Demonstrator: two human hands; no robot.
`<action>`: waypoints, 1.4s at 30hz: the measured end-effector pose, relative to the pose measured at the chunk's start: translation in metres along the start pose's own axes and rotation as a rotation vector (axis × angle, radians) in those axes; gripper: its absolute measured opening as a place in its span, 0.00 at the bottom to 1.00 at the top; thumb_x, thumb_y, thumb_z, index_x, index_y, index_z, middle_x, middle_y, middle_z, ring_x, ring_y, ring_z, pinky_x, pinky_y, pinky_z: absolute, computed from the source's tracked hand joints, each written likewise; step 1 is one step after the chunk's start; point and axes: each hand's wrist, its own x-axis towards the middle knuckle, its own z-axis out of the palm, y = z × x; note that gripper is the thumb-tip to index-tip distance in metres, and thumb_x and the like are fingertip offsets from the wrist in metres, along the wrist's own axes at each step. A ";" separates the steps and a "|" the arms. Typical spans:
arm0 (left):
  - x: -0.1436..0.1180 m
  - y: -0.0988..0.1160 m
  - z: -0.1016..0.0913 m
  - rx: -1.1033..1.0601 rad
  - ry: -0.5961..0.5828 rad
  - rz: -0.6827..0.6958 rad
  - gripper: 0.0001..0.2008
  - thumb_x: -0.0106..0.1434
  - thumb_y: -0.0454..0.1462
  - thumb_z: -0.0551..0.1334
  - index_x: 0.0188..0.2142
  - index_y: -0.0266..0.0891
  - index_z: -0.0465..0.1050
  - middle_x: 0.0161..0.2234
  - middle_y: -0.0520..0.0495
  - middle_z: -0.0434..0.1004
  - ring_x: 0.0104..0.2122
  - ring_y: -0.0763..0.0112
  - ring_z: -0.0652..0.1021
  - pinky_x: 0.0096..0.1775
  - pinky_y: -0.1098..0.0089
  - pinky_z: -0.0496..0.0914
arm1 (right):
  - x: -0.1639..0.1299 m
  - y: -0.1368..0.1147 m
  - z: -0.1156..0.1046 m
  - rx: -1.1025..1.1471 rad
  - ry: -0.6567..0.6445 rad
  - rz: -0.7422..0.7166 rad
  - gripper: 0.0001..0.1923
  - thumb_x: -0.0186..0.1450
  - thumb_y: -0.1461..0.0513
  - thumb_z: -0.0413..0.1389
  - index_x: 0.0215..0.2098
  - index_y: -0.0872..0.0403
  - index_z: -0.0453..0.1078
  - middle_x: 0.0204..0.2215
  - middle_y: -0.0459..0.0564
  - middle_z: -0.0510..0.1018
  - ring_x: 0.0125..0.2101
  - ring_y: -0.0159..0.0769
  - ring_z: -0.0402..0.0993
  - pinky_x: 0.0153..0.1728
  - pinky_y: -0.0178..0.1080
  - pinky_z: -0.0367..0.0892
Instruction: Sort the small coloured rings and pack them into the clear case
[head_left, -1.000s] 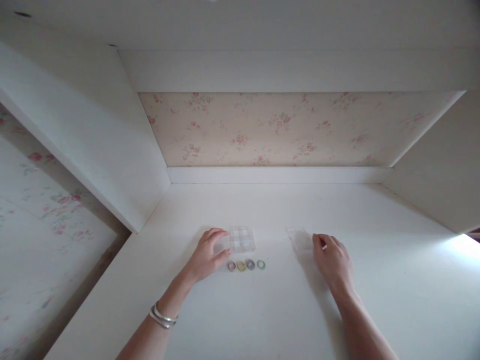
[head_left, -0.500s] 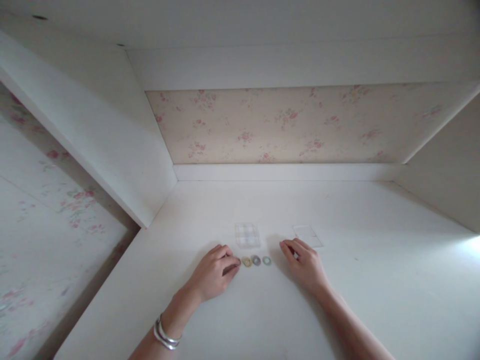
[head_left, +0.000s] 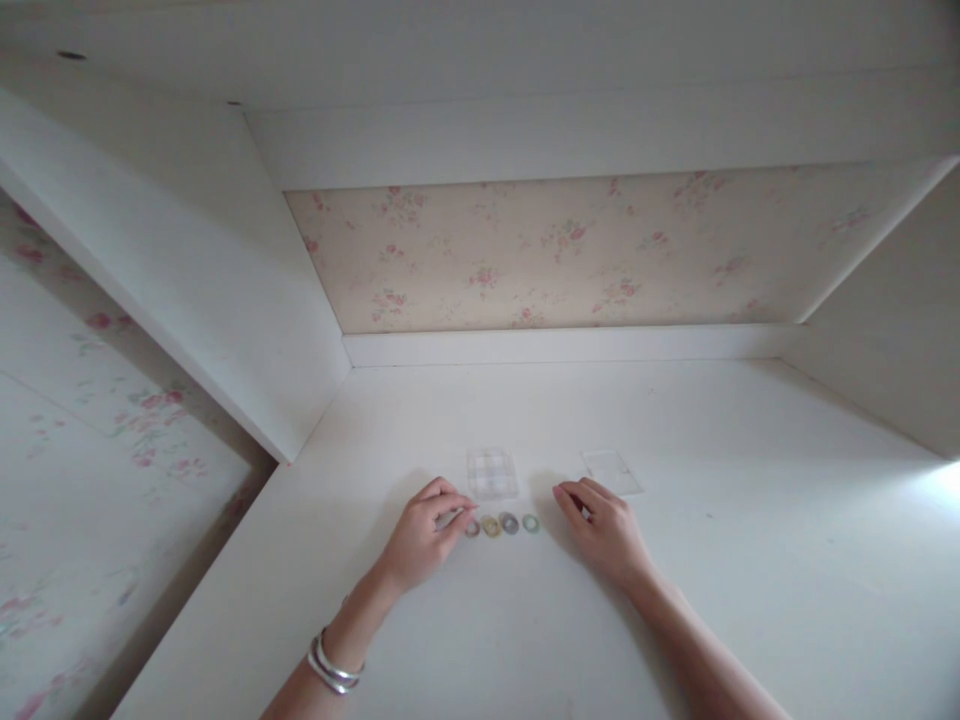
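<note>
A row of small rings lies on the white surface: a brownish ring (head_left: 472, 528) at the left end, then a yellowish ring (head_left: 490, 526), a grey-purple ring (head_left: 509, 523) and a pale green ring (head_left: 531, 523). Just above the brownish ring is my left hand (head_left: 429, 530), thumb and forefinger slightly apart at the tips, with nothing visible between them. My right hand (head_left: 600, 525) rests right of the row, fingers curled and thumb against the forefinger; nothing shows in it. Behind the rings sits a clear divided box (head_left: 492, 474). A clear flat lid (head_left: 626, 475) lies behind my right hand.
The white tabletop (head_left: 750, 580) is bounded by a side panel (head_left: 225, 290) at left, another panel (head_left: 892, 330) at right and a low strip (head_left: 570, 345) at the back. An overhead shelf (head_left: 480, 50) hangs above. Floral wallpaper (head_left: 555, 250) covers the back.
My left fingers have lifted slightly off the brownish ring, which now shows more on the surface. The right hand holds its pose. The view has shifted a little.
</note>
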 end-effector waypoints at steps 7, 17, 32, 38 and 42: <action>0.030 -0.002 0.009 0.062 0.090 0.047 0.14 0.64 0.43 0.55 0.40 0.40 0.76 0.35 0.47 0.70 0.35 0.72 0.71 0.38 0.72 0.66 | 0.000 -0.001 -0.001 0.004 -0.029 0.016 0.15 0.68 0.55 0.46 0.32 0.53 0.71 0.26 0.47 0.72 0.28 0.31 0.67 0.31 0.34 0.59; 0.021 -0.012 0.002 0.079 0.105 0.001 0.15 0.66 0.43 0.53 0.44 0.40 0.75 0.36 0.45 0.71 0.35 0.71 0.72 0.35 0.72 0.66 | -0.005 -0.012 0.004 -0.026 -0.058 -0.083 0.13 0.68 0.57 0.46 0.33 0.53 0.70 0.27 0.48 0.71 0.31 0.33 0.65 0.36 0.36 0.57; 0.003 -0.008 -0.015 0.060 0.074 -0.018 0.15 0.66 0.43 0.52 0.40 0.40 0.75 0.34 0.46 0.73 0.34 0.71 0.72 0.37 0.72 0.66 | 0.002 -0.087 0.036 -0.177 -0.325 -0.386 0.12 0.68 0.63 0.46 0.34 0.51 0.71 0.31 0.49 0.69 0.35 0.33 0.62 0.37 0.39 0.51; 0.001 -0.007 -0.015 0.068 0.055 -0.015 0.14 0.66 0.42 0.52 0.41 0.41 0.75 0.34 0.47 0.73 0.33 0.72 0.72 0.35 0.73 0.65 | 0.000 -0.082 0.040 -0.142 -0.329 -0.391 0.12 0.68 0.64 0.46 0.38 0.50 0.71 0.32 0.49 0.70 0.35 0.33 0.62 0.37 0.39 0.52; 0.000 -0.004 -0.016 0.066 0.021 -0.019 0.14 0.66 0.41 0.52 0.40 0.41 0.75 0.34 0.47 0.72 0.33 0.72 0.72 0.36 0.74 0.65 | 0.001 -0.081 0.038 -0.099 -0.310 -0.340 0.12 0.68 0.64 0.46 0.38 0.49 0.72 0.33 0.49 0.70 0.35 0.34 0.62 0.37 0.38 0.53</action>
